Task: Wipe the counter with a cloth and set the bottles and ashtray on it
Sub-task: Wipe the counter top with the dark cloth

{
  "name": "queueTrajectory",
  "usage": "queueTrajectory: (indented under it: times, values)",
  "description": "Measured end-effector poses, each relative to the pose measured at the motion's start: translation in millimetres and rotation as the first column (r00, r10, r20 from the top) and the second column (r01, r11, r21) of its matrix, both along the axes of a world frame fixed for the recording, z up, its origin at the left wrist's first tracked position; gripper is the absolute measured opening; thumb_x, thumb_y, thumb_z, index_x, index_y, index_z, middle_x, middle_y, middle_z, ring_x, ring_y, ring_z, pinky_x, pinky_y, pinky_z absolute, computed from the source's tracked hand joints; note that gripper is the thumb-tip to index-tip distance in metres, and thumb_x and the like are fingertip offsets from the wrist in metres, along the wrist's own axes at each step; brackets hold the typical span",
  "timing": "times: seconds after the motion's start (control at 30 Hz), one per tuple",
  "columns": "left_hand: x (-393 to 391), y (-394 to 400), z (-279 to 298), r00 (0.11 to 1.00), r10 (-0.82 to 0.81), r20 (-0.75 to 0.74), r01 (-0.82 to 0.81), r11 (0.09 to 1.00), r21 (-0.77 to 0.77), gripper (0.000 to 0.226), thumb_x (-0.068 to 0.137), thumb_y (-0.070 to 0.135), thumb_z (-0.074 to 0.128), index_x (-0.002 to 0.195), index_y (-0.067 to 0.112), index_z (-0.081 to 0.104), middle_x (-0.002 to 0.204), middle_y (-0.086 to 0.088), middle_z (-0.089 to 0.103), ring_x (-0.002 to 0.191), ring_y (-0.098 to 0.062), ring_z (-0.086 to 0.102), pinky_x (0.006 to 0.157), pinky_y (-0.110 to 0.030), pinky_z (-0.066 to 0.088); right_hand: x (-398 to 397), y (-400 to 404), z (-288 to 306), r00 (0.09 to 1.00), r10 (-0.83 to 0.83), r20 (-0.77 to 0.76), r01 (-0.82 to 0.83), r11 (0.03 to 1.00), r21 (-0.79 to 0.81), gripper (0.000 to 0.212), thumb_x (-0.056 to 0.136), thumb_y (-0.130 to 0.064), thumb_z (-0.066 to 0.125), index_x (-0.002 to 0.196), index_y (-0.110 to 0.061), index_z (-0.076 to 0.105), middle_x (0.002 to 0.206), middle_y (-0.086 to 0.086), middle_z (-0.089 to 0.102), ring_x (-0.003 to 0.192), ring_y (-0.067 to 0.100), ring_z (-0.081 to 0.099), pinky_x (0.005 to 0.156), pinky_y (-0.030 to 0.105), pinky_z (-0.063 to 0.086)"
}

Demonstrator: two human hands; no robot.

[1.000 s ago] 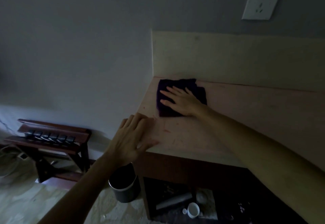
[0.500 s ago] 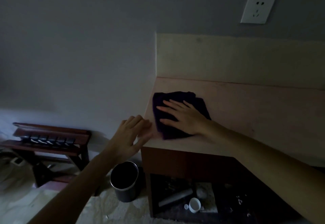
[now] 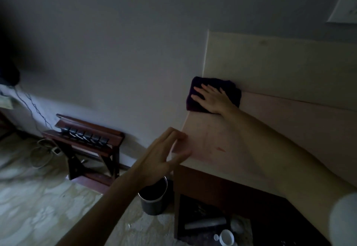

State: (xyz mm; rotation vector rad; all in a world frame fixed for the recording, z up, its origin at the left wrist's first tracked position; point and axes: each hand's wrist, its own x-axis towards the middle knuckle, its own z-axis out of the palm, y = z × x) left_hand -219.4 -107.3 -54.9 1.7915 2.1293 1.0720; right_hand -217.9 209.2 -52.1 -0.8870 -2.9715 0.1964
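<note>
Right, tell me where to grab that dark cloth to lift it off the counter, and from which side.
Pinch the cloth at its near right edge, coming from above and from the front. It lies flat in the back left corner of the counter, against the backsplash, so the far edge looks boxed in. The right hand already presses flat on it; curling those fingers should probably bunch up enough to hold.

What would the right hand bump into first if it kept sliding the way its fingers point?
Probably the wall beside the counter. The right hand lies flat on the cloth, fingers pointing at the counter's left edge, though depth is hard to judge.
</note>
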Motion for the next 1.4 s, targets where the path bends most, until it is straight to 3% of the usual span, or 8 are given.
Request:
queueTrajectory:
  times: [0.27,0.4,0.57,0.73,1.0,1.1,1.23,1.4]
  values:
    - [-8,-19,35,0.993,0.056,0.106,-0.068,0.991,0.115,0.054,0.090,0.059,0.045,0.121,0.018,0.058,0.123,0.008,0.044,0.116,-0.004,0.055,0.098,-0.032,0.050,78,-140,-8,0.976,0.213,-0.048,-0.211,0.976,0.051,0.071,0.088,-0.075,0.006,0.151,-0.043,0.016,0.164,-0.011,0.005,0.152,0.014,0.002,0.121,0.052,0.000]
    - [-6,-3,35,0.996,0.017,0.084,-0.031,0.985,0.168,0.047,0.093,0.059,0.045,0.117,0.022,0.058,0.117,0.010,0.044,0.111,-0.004,0.058,0.094,-0.034,0.053,129,-183,-16,0.960,0.270,-0.070,-0.263,0.960,0.093,0.079,0.087,-0.079,0.009,0.154,-0.037,0.007,0.164,-0.013,-0.001,0.151,0.007,-0.005,0.121,0.042,-0.004]
    - [4,13,15,0.999,-0.002,-0.032,0.008,0.979,0.205,0.042,0.095,0.062,0.043,0.117,0.029,0.055,0.115,0.014,0.044,0.098,-0.004,0.060,0.083,-0.030,0.053,139,-152,-6,0.960,0.273,-0.066,-0.272,0.962,0.028,0.078,0.089,-0.076,0.010,0.155,-0.035,0.002,0.163,-0.018,0.000,0.149,0.001,-0.004,0.121,0.033,-0.001]
    - [8,21,-2,0.988,0.052,-0.149,-0.022,0.981,0.195,0.042,0.094,0.055,0.049,0.117,0.022,0.059,0.117,0.009,0.047,0.094,-0.009,0.058,0.081,-0.035,0.050,90,-60,-1,0.981,0.190,-0.034,-0.189,0.982,0.020,0.075,0.092,-0.071,0.017,0.155,-0.032,0.010,0.164,-0.011,0.007,0.151,0.009,0.006,0.122,0.041,0.004]
    - [36,50,-27,0.893,0.007,-0.450,0.022,0.998,0.058,0.057,0.092,0.069,0.044,0.132,0.030,0.053,0.135,0.009,0.049,0.121,-0.010,0.052,0.098,-0.032,0.041,1,54,-3,0.984,0.170,-0.053,-0.169,0.985,0.021,0.074,0.090,-0.072,0.019,0.154,-0.034,0.021,0.163,-0.012,0.015,0.150,0.010,0.014,0.118,0.047,0.015]
    - [45,56,-27,0.870,0.059,-0.489,-0.020,0.996,0.084,0.072,0.085,0.076,0.049,0.135,0.024,0.052,0.136,0.005,0.050,0.120,-0.012,0.052,0.098,-0.033,0.042,0,55,-3,0.976,0.213,-0.044,-0.212,0.977,0.028,0.077,0.089,-0.074,0.017,0.154,-0.032,0.020,0.163,-0.009,0.015,0.150,0.011,0.014,0.118,0.044,0.015]
    - [49,56,-23,0.895,0.150,-0.421,-0.114,0.987,0.109,0.100,0.072,0.081,0.060,0.141,0.010,0.044,0.137,-0.002,0.045,0.122,-0.018,0.048,0.097,-0.033,0.041,23,30,0,0.984,0.178,-0.030,-0.177,0.984,0.032,0.082,0.088,-0.076,0.015,0.155,-0.028,0.015,0.164,-0.006,0.011,0.151,0.014,0.010,0.122,0.045,0.008]
    - [49,57,-28,0.887,0.265,-0.379,-0.194,0.957,0.216,0.112,0.062,0.085,0.063,0.136,0.003,0.045,0.132,-0.011,0.046,0.118,-0.028,0.051,0.091,-0.038,0.046,103,-41,-5,0.970,0.237,-0.052,-0.235,0.971,0.037,0.086,0.085,-0.079,0.011,0.155,-0.030,0.012,0.164,-0.009,0.009,0.152,0.012,0.007,0.122,0.046,0.005]
